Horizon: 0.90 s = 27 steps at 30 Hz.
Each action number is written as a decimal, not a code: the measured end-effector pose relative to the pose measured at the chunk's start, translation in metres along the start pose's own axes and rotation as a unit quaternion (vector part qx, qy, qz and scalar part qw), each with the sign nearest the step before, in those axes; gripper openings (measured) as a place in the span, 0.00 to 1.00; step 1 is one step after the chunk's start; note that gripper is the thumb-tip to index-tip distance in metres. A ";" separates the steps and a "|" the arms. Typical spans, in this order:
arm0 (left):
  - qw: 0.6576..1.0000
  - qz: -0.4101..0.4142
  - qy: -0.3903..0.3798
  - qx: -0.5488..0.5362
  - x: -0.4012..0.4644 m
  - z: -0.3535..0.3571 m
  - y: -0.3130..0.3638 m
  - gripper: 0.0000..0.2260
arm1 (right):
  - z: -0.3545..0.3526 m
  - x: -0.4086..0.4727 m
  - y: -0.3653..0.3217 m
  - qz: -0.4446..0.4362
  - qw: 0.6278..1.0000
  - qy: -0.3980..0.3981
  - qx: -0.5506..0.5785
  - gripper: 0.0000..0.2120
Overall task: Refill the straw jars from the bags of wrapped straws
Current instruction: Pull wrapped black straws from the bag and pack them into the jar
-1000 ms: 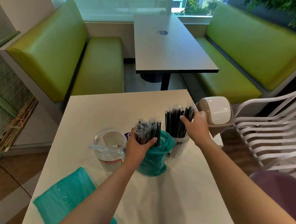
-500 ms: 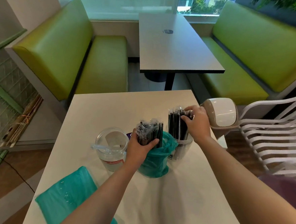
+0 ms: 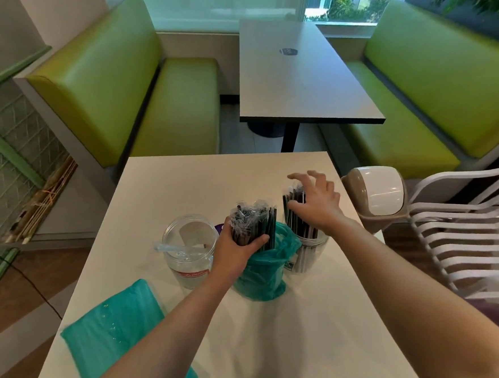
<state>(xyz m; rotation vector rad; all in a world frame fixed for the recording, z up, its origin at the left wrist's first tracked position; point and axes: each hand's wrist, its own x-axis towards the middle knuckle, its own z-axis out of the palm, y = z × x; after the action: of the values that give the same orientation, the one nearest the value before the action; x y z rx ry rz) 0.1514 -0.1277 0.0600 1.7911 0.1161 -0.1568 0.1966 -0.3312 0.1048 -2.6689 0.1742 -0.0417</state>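
Two jars: empty jar (image 3: pixel 187 245) left-centre, full jar (image 3: pixel 306 251) beside teal bag (image 3: pixel 261 271). Left hand (image 3: pixel 236 248) fingers grip a straw bundle (image 3: pixel 253 223); right hand (image 3: pixel 315 202) fingers spread.

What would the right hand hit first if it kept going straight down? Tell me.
Most likely the tops of the black straws standing in the jar; the right hand hovers spread right above them, though depth is unclear.

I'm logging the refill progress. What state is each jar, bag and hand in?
Right jar: upright, packed with black straws.
Left jar: upright, open, nearly empty.
Standing teal bag: open, straws sticking out.
Flat teal bag: lying on the table.
Left hand: gripping a straw bundle.
Right hand: fingers spread over the right jar's straws.
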 end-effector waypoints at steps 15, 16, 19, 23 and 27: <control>1.000 0.002 -0.003 0.005 0.000 -0.002 0.001 0.35 | 0.016 0.007 -0.008 0.003 1.000 0.011 0.010 0.12; 1.000 0.002 -0.003 0.004 0.000 -0.002 0.001 0.34 | 0.016 0.008 -0.008 0.003 1.000 0.026 0.014 0.11; 1.000 0.003 -0.004 0.003 0.000 -0.002 0.001 0.34 | 0.008 0.010 -0.010 0.007 0.994 0.101 0.033 0.11; 1.000 0.004 -0.005 -0.002 0.001 0.000 -0.001 0.34 | 0.000 0.011 -0.007 0.016 0.989 0.148 0.025 0.13; 1.000 0.004 -0.007 -0.004 0.001 0.000 -0.002 0.35 | 0.007 0.002 0.002 0.026 0.997 0.067 -0.031 0.17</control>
<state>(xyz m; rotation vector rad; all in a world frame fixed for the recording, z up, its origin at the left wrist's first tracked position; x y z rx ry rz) 0.1522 -0.1277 0.0583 1.7811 0.0987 -0.1635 0.1992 -0.3303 0.0980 -2.7234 0.2913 -0.2026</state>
